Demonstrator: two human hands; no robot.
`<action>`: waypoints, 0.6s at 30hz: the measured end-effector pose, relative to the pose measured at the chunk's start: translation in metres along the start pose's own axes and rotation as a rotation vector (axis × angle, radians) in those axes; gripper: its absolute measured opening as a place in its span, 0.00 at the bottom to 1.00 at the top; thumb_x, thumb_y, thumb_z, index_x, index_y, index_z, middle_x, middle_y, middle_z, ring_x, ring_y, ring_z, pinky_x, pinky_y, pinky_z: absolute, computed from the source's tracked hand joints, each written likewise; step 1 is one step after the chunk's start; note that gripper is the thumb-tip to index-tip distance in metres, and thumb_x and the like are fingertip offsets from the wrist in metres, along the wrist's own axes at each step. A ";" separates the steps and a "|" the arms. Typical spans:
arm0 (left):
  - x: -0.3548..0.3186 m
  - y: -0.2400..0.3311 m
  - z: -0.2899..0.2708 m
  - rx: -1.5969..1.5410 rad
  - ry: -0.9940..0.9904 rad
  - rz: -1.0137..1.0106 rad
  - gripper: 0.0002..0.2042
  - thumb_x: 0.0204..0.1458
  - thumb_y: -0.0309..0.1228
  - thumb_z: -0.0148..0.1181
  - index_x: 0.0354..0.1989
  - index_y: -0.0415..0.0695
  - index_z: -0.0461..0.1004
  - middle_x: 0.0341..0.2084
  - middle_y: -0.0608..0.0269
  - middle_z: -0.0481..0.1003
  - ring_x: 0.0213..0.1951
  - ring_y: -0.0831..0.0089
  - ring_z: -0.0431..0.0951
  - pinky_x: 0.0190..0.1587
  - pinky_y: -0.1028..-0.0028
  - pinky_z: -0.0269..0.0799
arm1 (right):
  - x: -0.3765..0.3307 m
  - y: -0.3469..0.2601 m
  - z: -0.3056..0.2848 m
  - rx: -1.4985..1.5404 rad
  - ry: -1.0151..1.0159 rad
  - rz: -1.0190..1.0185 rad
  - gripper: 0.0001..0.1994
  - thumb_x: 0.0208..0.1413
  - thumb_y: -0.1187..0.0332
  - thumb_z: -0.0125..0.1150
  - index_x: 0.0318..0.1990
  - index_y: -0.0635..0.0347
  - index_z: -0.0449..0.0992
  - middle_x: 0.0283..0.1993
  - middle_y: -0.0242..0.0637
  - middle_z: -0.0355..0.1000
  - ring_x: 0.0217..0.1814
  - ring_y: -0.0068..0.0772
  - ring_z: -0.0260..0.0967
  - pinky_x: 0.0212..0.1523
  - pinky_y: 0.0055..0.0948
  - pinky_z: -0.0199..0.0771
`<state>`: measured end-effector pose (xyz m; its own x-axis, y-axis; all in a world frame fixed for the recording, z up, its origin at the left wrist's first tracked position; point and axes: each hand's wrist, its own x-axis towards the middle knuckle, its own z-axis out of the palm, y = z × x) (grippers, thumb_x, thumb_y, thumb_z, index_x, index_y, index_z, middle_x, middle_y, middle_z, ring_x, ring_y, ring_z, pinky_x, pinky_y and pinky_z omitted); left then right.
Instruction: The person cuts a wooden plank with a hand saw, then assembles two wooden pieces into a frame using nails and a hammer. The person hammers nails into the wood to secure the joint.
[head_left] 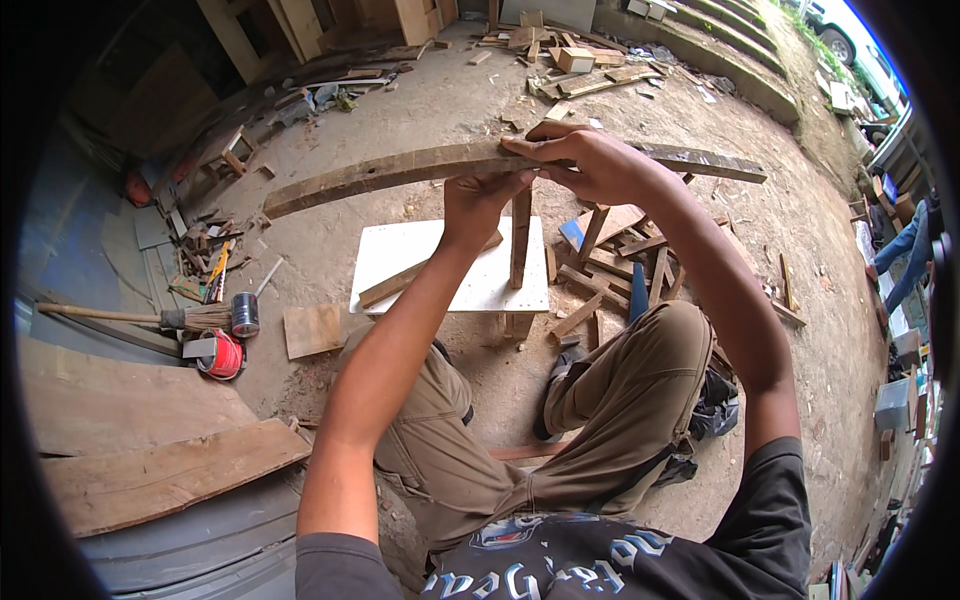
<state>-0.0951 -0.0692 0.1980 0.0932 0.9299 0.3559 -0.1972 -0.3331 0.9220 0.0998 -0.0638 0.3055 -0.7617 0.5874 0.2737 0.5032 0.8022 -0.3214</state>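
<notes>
I hold a long, weathered wooden plank [380,172] up at chest height, lying crosswise from left to right. My right hand [590,160] grips its top edge near the middle. My left hand [480,200] holds it from below, right beside the other hand. Below the hands a short upright wooden piece [520,240] stands on a small white board [450,268], where a flat wooden strip [400,283] also lies. My knees in brown trousers [630,390] are bent under the board.
Wood offcuts [610,270] are piled right of the white board and more lie at the back. A red tape roll [222,355], a can [245,314], a brush [150,318] and a square wooden piece [313,330] lie left. Wide planks [170,475] lie at lower left. A person's leg [905,255] shows far right.
</notes>
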 end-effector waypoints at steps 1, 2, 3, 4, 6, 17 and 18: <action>0.002 -0.001 -0.002 0.020 0.001 -0.007 0.10 0.51 0.24 0.69 0.42 0.38 0.82 0.36 0.61 0.83 0.38 0.81 0.79 0.42 0.77 0.74 | 0.000 0.001 -0.001 0.002 -0.002 -0.016 0.18 0.56 0.77 0.60 0.54 0.56 0.76 0.54 0.46 0.70 0.54 0.53 0.70 0.53 0.45 0.71; 0.003 -0.003 -0.004 0.040 0.001 -0.013 0.10 0.51 0.24 0.70 0.41 0.38 0.82 0.36 0.61 0.83 0.37 0.81 0.79 0.42 0.77 0.74 | 0.000 0.001 -0.002 0.000 -0.007 -0.009 0.20 0.54 0.79 0.59 0.55 0.56 0.76 0.55 0.46 0.70 0.55 0.53 0.70 0.53 0.45 0.71; 0.004 0.001 -0.003 0.022 -0.005 0.009 0.10 0.51 0.26 0.70 0.40 0.38 0.82 0.35 0.62 0.83 0.37 0.82 0.79 0.42 0.77 0.74 | 0.002 0.002 -0.002 0.000 -0.011 -0.001 0.22 0.52 0.81 0.58 0.56 0.56 0.75 0.55 0.47 0.70 0.55 0.53 0.70 0.53 0.44 0.72; 0.005 0.004 -0.002 0.005 -0.011 0.032 0.10 0.51 0.29 0.71 0.40 0.38 0.83 0.35 0.62 0.83 0.37 0.82 0.79 0.41 0.77 0.74 | 0.003 0.002 -0.002 0.000 -0.016 0.005 0.25 0.50 0.83 0.58 0.58 0.55 0.75 0.55 0.47 0.70 0.55 0.53 0.70 0.54 0.44 0.72; 0.006 0.013 -0.002 0.160 -0.043 -0.018 0.12 0.51 0.34 0.71 0.38 0.38 0.83 0.34 0.61 0.83 0.36 0.81 0.79 0.41 0.76 0.74 | 0.002 0.001 -0.002 -0.015 -0.041 0.028 0.30 0.47 0.85 0.56 0.61 0.54 0.72 0.55 0.47 0.69 0.56 0.52 0.70 0.54 0.44 0.71; -0.021 0.124 -0.002 1.021 -0.202 0.123 0.15 0.51 0.45 0.69 0.26 0.44 0.83 0.17 0.59 0.78 0.20 0.71 0.78 0.28 0.69 0.72 | -0.005 -0.006 0.005 -0.104 0.011 -0.020 0.34 0.46 0.86 0.52 0.63 0.48 0.70 0.52 0.47 0.69 0.55 0.51 0.70 0.56 0.44 0.71; -0.020 0.130 -0.003 1.012 -0.125 0.260 0.15 0.51 0.45 0.69 0.26 0.44 0.82 0.17 0.60 0.78 0.19 0.72 0.78 0.28 0.69 0.72 | -0.002 -0.005 0.002 -0.134 -0.001 -0.038 0.32 0.47 0.85 0.54 0.62 0.51 0.71 0.56 0.47 0.68 0.56 0.53 0.69 0.57 0.44 0.71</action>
<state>-0.1258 -0.1302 0.3104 0.2766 0.8073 0.5214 0.6762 -0.5490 0.4913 0.0983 -0.0690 0.3047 -0.7817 0.5561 0.2824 0.5239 0.8311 -0.1864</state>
